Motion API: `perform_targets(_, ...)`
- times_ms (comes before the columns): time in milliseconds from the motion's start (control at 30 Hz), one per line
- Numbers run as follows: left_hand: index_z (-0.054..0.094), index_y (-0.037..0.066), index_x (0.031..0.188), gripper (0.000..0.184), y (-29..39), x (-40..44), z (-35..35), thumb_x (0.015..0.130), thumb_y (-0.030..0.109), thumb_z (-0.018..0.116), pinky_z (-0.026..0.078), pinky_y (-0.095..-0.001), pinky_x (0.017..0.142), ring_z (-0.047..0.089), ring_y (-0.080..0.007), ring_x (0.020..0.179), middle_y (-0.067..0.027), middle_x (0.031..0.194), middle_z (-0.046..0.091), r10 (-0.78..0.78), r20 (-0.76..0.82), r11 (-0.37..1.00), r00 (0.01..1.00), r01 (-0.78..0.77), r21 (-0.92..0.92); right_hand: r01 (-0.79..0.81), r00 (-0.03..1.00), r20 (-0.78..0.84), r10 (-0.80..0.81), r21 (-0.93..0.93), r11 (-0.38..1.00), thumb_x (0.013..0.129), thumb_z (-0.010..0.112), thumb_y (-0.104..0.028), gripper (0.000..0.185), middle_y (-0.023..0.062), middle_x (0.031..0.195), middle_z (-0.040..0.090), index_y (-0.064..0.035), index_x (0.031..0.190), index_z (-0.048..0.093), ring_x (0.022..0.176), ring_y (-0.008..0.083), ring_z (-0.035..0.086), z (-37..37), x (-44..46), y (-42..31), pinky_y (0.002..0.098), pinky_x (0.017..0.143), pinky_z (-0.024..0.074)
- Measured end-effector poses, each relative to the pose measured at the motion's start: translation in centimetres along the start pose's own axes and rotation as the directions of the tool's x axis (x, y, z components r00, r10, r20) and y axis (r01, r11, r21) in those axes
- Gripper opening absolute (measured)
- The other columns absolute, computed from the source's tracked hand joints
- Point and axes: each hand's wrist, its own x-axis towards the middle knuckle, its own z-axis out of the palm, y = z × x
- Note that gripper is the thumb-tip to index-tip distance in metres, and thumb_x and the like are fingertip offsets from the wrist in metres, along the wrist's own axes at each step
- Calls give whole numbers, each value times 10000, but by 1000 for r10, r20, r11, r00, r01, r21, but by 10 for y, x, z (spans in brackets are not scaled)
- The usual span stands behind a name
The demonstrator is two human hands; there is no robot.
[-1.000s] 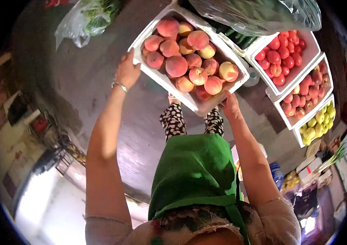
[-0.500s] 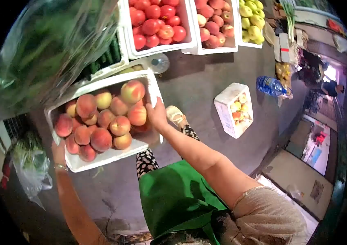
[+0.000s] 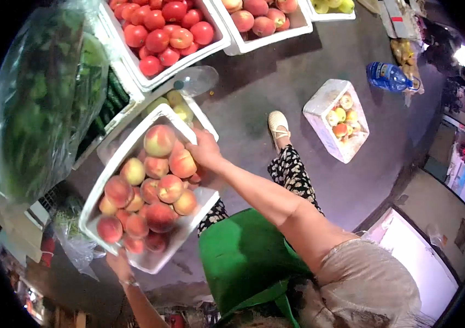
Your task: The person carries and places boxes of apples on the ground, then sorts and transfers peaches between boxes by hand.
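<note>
Between my two hands I hold a white foam box [image 3: 202, 203] loaded with red and yellow peaches [image 3: 161, 216]. My left hand [image 3: 118, 264] is closed on the box's lower left end, its fingers partly hidden by the wall. At the opposite end my right hand [image 3: 205, 148] grips the rim, thumb near the peaches. The box is slanted in view, and its near side shows bare white foam. Just behind it, another white box with yellow-green fruit [image 3: 183, 112] is partly covered.
Foam boxes of tomatoes [image 3: 157, 39] and more peaches [image 3: 263, 25] line the far side. Bagged greens [image 3: 41, 109] stand at left, beside cucumbers [image 3: 116, 90]. A clear bottle [image 3: 198, 80] lies near the tomatoes. On the floor at right are a small fruit box [image 3: 320, 109] and a blue bottle [image 3: 388, 76].
The held peach box has turned and shifted right and down in view, uncovering more of the fruit box behind. My foot has stepped forward, and the whole view has swung.
</note>
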Motion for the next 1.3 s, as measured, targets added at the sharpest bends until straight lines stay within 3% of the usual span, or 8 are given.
perform_targets(100, 594, -64, 1107, 306, 64, -107, 18, 818, 31, 569, 476, -298, 760, 560, -148, 845, -67, 995, 631, -173, -65, 982, 983, 167, -87, 54, 998, 32, -56, 62, 997, 759, 645, -147, 345, 227, 984, 604, -75, 1097, 640, 972, 401, 577, -40, -22, 4, 440, 881, 466)
perform_targets(367, 625, -45, 1019, 213, 165, -226, 148, 814, 9, 607, 450, -270, 701, 533, -121, 794, -26, 929, 626, -212, -125, 977, 969, 208, -46, 34, 983, 179, -35, 6, 999, 781, 637, -182, 294, 193, 1022, 595, -96, 1061, 656, 1025, 391, 550, -204, 6, 59, 455, 887, 456)
perform_targets(633, 638, -39, 1028, 242, 238, -163, 362, 799, 39, 637, 463, -274, 694, 548, -103, 792, -12, 890, 635, -125, 34, 986, 992, 128, -104, 27, 1000, -1, -27, 94, 995, 811, 611, -173, 299, 215, 1005, 683, -47, 1075, 670, 934, 346, 665, -361, 124, 174, 402, 820, 512)
perform_targets(833, 650, -35, 1049, 299, 268, -51, 516, 786, 109, 650, 490, -336, 773, 636, -182, 845, -95, 915, 700, -60, 170, 998, 984, 62, -9, -14, 973, -224, 46, 142, 990, 809, 658, -130, 295, 92, 959, 711, -21, 1083, 685, 876, 160, 650, -458, 208, 228, 330, 796, 515)
perform_targets(867, 655, -35, 1038, 289, 276, -36, 542, 788, 110, 640, 489, -346, 790, 646, -200, 858, -111, 915, 705, -2, 183, 999, 983, 10, -40, -32, 977, -213, 20, -53, 998, 819, 626, -105, 309, 57, 992, 692, -15, 1113, 663, 922, 142, 624, -478, 221, 230, 303, 832, 498)
perform_targets(1067, 626, -34, 838, 126, 321, 37, 653, 745, 50, 608, 475, -340, 584, 616, -177, 642, -92, 717, 662, -19, 275, 999, 961, 5, 51, -70, 952, -296, 82, 51, 996, 818, 664, -216, 352, 108, 1016, 712, -43, 1125, 678, 926, 181, 655, -532, 300, 309, 317, 834, 492)
perform_targets(1133, 586, -26, 857, 126, 319, 38, 665, 737, 4, 604, 434, -319, 505, 564, -157, 542, -64, 699, 612, 55, 208, 988, 976, -23, -152, -79, 945, -309, 103, 91, 993, 809, 664, -251, 393, 123, 1034, 709, -54, 1149, 668, 950, 206, 657, -529, 301, 318, 326, 851, 485)
perform_targets(1300, 554, -16, 951, 177, 308, 41, 666, 780, 3, 593, 425, -291, 468, 568, -154, 530, -78, 704, 604, 160, 184, 987, 970, -156, -35, -68, 918, -395, -32, -239, 969, 828, 609, -413, 485, 220, 1086, 661, -55, 1154, 631, 1042, 399, 609, -524, 297, 317, 431, 884, 468)
